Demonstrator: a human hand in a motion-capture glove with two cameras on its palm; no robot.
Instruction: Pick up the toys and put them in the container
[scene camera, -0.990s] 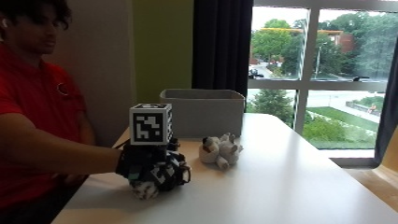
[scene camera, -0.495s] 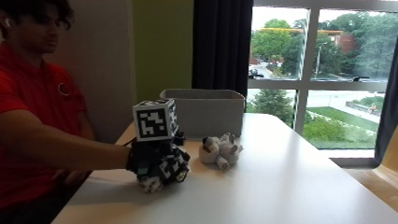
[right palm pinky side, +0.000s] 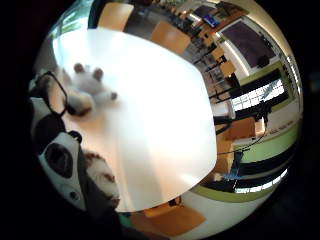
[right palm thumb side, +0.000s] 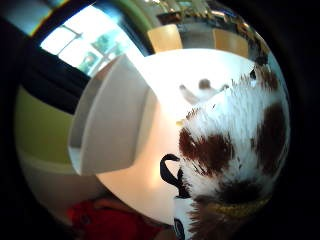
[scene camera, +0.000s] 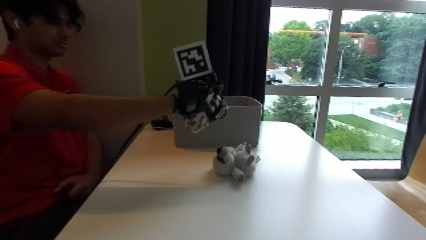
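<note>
While raised beside container (scene camera: 229, 122), hand (scene camera: 198, 102) grips spotted plush toy (right palm thumb side: 235, 145), arm outstretched.

1. A white table (scene camera: 319, 200) with rounded corners fills the foreground.
2. Behind its far edge stands a large window (scene camera: 346, 75) with pale frames, bright with daylight.
3. Through the glass show green trees, a lawn, a road and a building.
4. A dark curtain (scene camera: 238, 50) hangs at the window's left side.
5. Left of the curtain the wall (scene camera: 166, 45) is yellow-green, then a paler panel.
6. In the little finger side palm view, orange-brown chairs (right palm pinky side: 170, 36) stand beyond the table.
</note>
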